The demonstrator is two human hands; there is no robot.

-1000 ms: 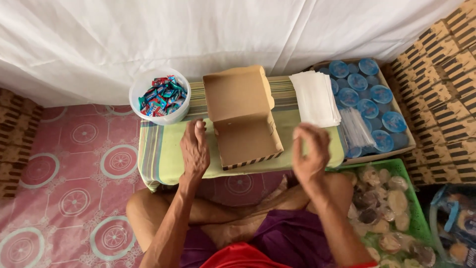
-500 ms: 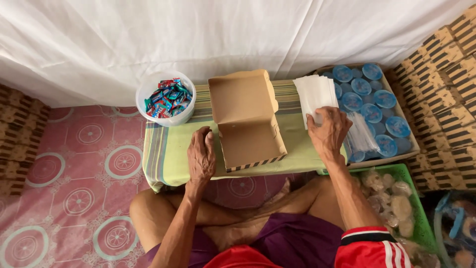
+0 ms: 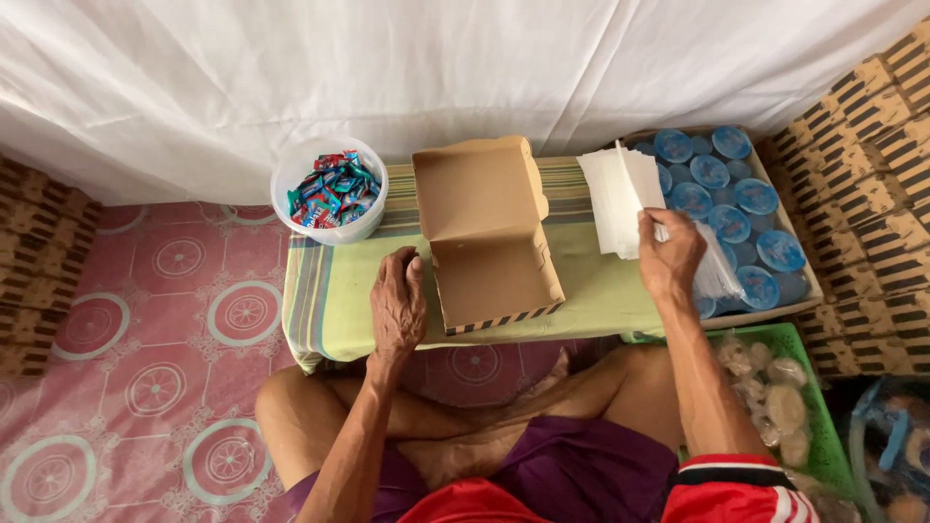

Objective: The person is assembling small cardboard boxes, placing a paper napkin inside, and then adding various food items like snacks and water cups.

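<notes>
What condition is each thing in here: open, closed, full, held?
Cardboard box: open, lid up, empty inside.
White paper sheets: stacked, top sheet lifted at its edge.
Right hand: pinching that sheet.
Left hand: flat on the cloth beside the box, holding nothing.
White bowl: uncovered, filled with wrapped sweets.
Blue-lidded cups: lidded, packed in a tray.
Green basket: holds bagged items.

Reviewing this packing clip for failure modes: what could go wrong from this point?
1. The right hand pinches at the stack of white sheets; it may well lift several at once.
2. The open cardboard box reaches the low table's front edge, with the left hand only beside it; a nudge could tip it off.
</notes>
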